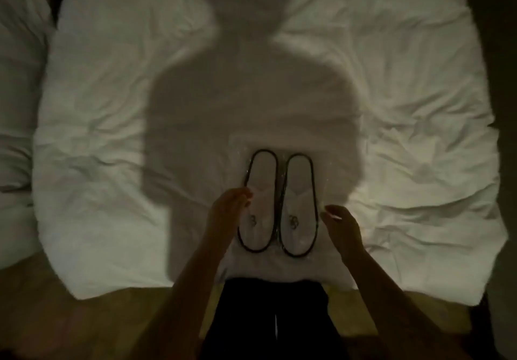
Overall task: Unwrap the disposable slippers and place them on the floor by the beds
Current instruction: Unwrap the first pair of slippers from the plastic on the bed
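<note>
Wrapped slippers (278, 205) flat on bed (112, 135), left hand (228, 211) fingers pinching wrapper edge, right hand (342, 226) loosely curled, empty

White dark-trimmed slippers (279, 205), still in clear wrap, side by side on bed (112, 135)

A person's shadow (246, 102) falls across the rumpled white duvet (391, 108).

Bed (112, 108): your rumpled white duvet fills the view.
Floor (70, 317): wood, below the bed's edge.
Light: dim; your shadow (246, 94) crosses the duvet.
</note>
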`<state>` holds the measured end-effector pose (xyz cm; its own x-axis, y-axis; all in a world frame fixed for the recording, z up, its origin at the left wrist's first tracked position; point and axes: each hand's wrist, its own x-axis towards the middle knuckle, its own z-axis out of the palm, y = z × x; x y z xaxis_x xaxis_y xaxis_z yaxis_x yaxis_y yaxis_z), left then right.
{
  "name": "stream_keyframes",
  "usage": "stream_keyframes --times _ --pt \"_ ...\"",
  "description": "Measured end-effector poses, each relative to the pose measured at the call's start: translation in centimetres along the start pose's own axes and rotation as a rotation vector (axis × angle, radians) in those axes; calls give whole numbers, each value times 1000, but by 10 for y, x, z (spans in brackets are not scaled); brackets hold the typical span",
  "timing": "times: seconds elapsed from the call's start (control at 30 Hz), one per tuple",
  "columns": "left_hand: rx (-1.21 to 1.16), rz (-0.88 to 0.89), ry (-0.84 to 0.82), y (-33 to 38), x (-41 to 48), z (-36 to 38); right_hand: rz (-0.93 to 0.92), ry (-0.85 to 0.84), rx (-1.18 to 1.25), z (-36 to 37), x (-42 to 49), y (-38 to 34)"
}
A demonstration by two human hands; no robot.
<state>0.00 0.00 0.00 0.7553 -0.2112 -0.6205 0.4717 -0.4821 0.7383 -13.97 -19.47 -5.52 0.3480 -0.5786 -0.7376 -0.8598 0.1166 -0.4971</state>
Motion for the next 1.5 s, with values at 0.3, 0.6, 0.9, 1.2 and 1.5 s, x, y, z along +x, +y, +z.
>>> stream_keyframes --times 0.3,0.6,0.9,1.2,1.5 --pt "2 -99 -75 -21 36 27 201 -103 66 38 43 27" --pt "-27 -58 -53 6 30 24 68 -185 393 6 19 -13" --pt "-134 14 -217 78 7 32 -146 -456 406 -24 -45 -67" --pt "-15 136 -119 117 -30 7 -339 -396 304 -59 -84 -118" --pt "18 259 -125 144 -48 -12 -905 86 287 -106 -102 -229"
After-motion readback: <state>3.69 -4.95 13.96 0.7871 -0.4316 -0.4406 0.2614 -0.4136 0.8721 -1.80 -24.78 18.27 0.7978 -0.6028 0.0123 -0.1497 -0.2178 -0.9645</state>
